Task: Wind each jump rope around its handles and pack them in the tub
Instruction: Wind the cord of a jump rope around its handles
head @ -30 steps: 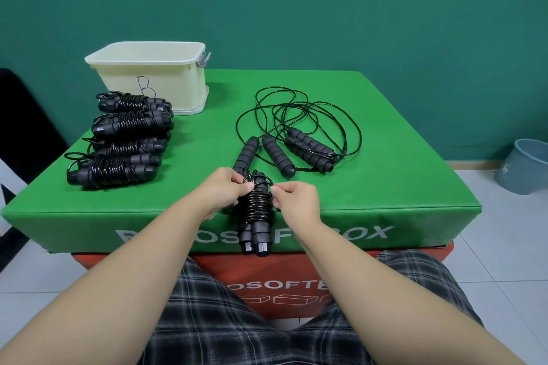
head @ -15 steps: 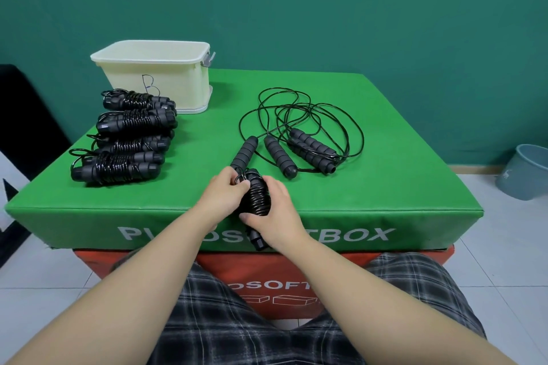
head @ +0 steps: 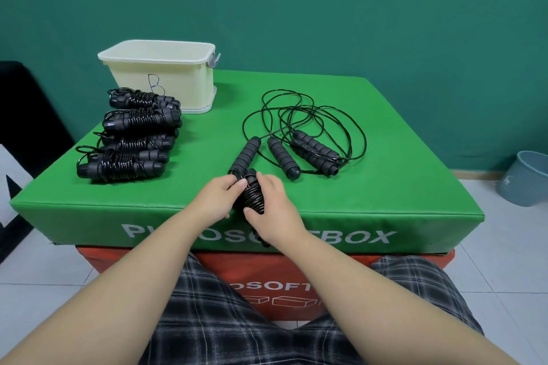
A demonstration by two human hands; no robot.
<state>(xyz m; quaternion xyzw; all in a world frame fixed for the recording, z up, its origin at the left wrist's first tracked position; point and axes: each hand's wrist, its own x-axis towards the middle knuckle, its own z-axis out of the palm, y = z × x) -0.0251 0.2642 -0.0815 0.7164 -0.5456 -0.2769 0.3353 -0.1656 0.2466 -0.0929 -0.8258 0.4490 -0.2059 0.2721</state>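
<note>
A wound black jump rope (head: 253, 196) stands at the near edge of the green box (head: 385, 187). My right hand (head: 274, 210) grips it from the right, thumb across the coils. My left hand (head: 216, 198) pinches the rope at the bundle's top from the left. Two unwound ropes (head: 308, 139) lie loose just beyond, handles toward me. Several wound ropes (head: 130, 139) are lined up at the left. The cream tub (head: 160, 80), marked B, sits at the far left corner.
The green box rests on an orange one (head: 267, 272). A grey bucket (head: 525, 178) stands on the tiled floor at the right. My plaid-clad legs are under my arms. A teal wall is behind.
My right hand went from pinching the rope end at the top to wrapping round the wound bundle. The bundle moved slightly up onto the box edge.
</note>
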